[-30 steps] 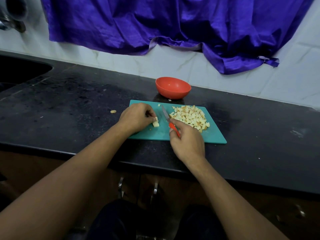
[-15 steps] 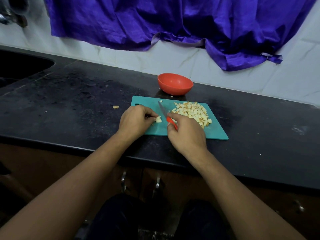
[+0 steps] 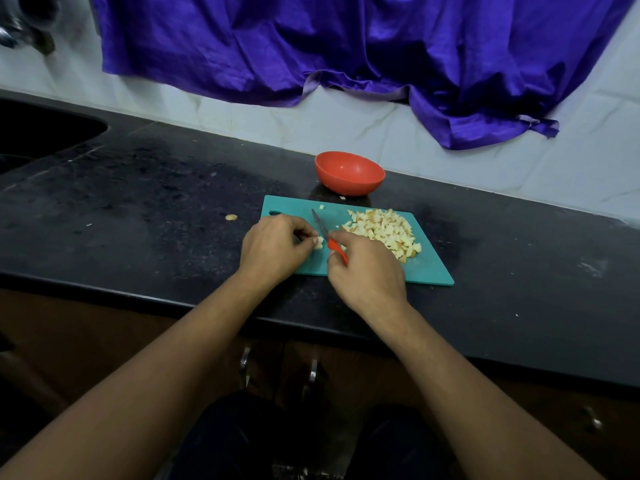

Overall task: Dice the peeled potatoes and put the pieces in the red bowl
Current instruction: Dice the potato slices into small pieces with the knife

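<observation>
A purple cloth (image 3: 346,46) hangs in folds over the pale tiled wall (image 3: 242,116) at the back. Under it the black surface (image 3: 138,202) runs the whole width, with a dark sink (image 3: 41,133) sunk into its far left end.

The teal cutting board (image 3: 429,268) lies flat on the surface in front of me. Both my forearms reach in from below onto its near left part.

My left grip (image 3: 273,249) rests on the board's left side. Its fingers are curled in, and the fingertips pinch a small potato piece (image 3: 319,242) down against the board. My right grip (image 3: 367,271) is closed round the red handle of the knife (image 3: 320,225), with the thumb and fingers wrapped tight. The blade slants away towards the board's far left, just to the right of the pinched piece. I cannot tell whether the edge touches it.

The red bowl (image 3: 349,173) stands upright on the surface just beyond the board's far edge. The diced potato pile (image 3: 384,230) is heaped on the right half of the board, next to my right grip and apart from the bowl.

A few tiny bits (image 3: 322,206) lie on the board near its far edge, and one pale scrap (image 3: 231,217) sits on the surface to the left of the board
</observation>
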